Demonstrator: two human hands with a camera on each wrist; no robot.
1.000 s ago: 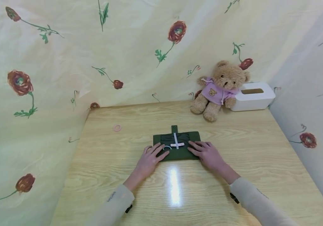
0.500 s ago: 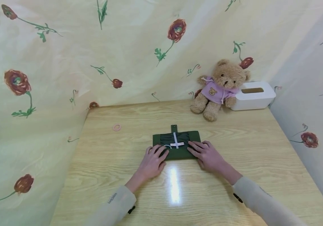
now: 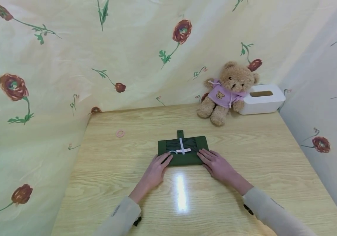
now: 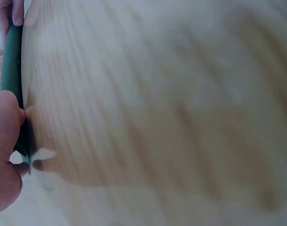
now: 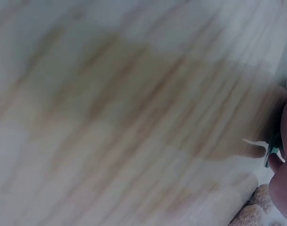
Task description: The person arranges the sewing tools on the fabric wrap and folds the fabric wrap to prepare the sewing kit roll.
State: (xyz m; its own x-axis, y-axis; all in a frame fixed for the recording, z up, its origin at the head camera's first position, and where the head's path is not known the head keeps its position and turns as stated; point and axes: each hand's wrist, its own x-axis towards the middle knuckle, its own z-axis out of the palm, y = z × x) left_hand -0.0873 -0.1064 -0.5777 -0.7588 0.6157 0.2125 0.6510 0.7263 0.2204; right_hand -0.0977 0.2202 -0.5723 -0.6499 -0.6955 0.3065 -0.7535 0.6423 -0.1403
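A dark green fabric roll-up pouch (image 3: 186, 160) lies on the table, its near part rolled or folded over. From its far edge a snap tab (image 3: 180, 133) sticks out. On its dark panel are a white strap (image 3: 181, 144) and a small whitish patterned strip (image 3: 187, 150) crossing it. A pale blue ring (image 3: 172, 151) shows partly beside the left fingers. My left hand (image 3: 155, 170) grips the near left end, fingers on top; the left wrist view shows the green roll (image 4: 12, 61) running from it. My right hand (image 3: 219, 166) holds the near right end, its thumb low at the front edge.
A pink ring (image 3: 120, 133) lies on the wooden table (image 3: 112, 196) at left. At the back right a teddy bear (image 3: 222, 95) in a purple hoodie leans against a white tissue box (image 3: 262, 106). Flower-patterned cloth (image 3: 139, 65) hangs behind and at both sides.
The pouch's near edge has moved slightly away from me. My left hand has drawn in its fingers and slid back towards the near left corner; the right hand has shifted little.
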